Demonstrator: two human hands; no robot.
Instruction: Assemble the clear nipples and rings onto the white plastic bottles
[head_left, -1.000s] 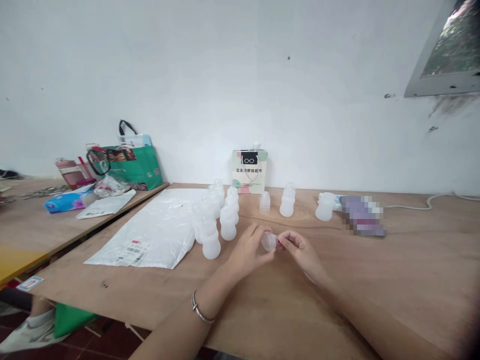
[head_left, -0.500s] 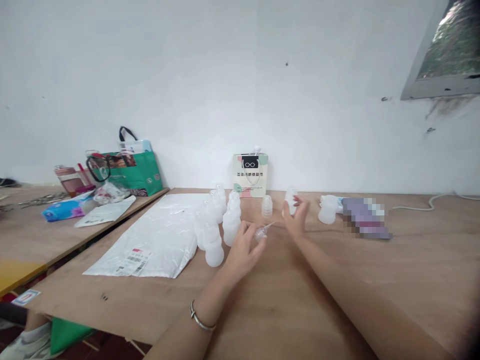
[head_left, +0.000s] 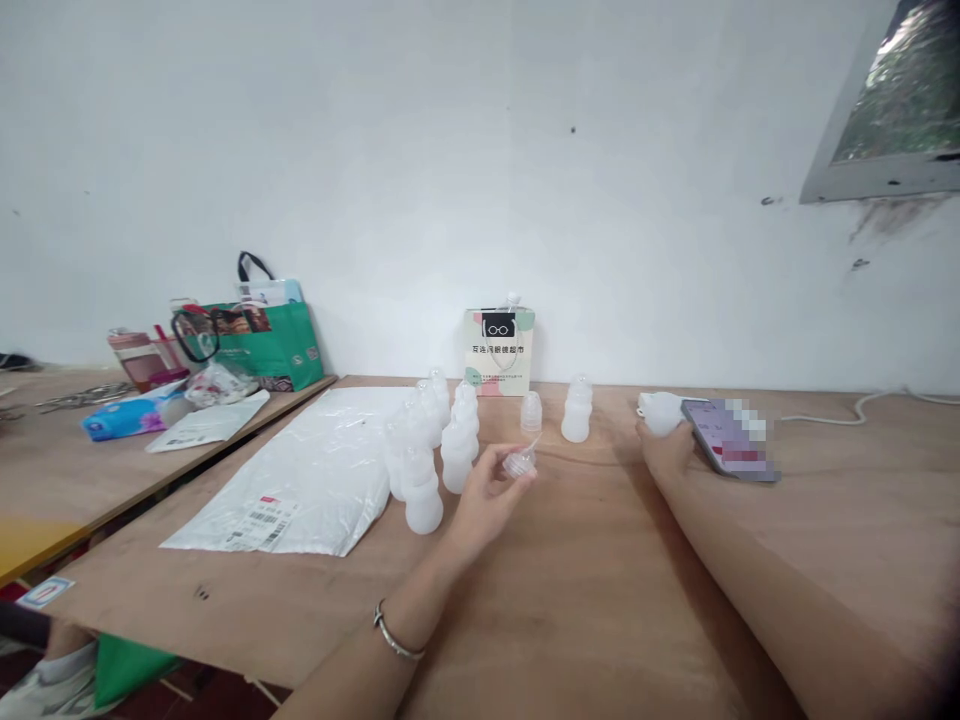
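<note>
My left hand (head_left: 491, 488) pinches a clear ridged plastic cap (head_left: 519, 463) with a thin pointed piece sticking up from it. Far to the right, my right hand (head_left: 667, 450) is closed around a translucent white bottle (head_left: 663, 425); some of its fingers are hidden. Between the hands, toward the back, a capped white bottle (head_left: 577, 412) stands upright on its own. Beside it is a short stack of clear ridged caps (head_left: 531, 412). Several capped white bottles (head_left: 424, 505) stand in rows just left of my left hand.
A phone (head_left: 731, 440) lies beside my right hand, a white cable (head_left: 832, 416) behind it. A printed paper bag (head_left: 499, 350) stands against the wall. A flat white plastic mailer (head_left: 300, 480) lies left of the bottles. A green bag (head_left: 277, 345) and tissue pack (head_left: 135, 412) occupy the left table.
My right hand has let go of the capped bottle, which now stands alone, and has moved right onto another bottle near the phone. My left hand still holds the cap, nearly in place.
</note>
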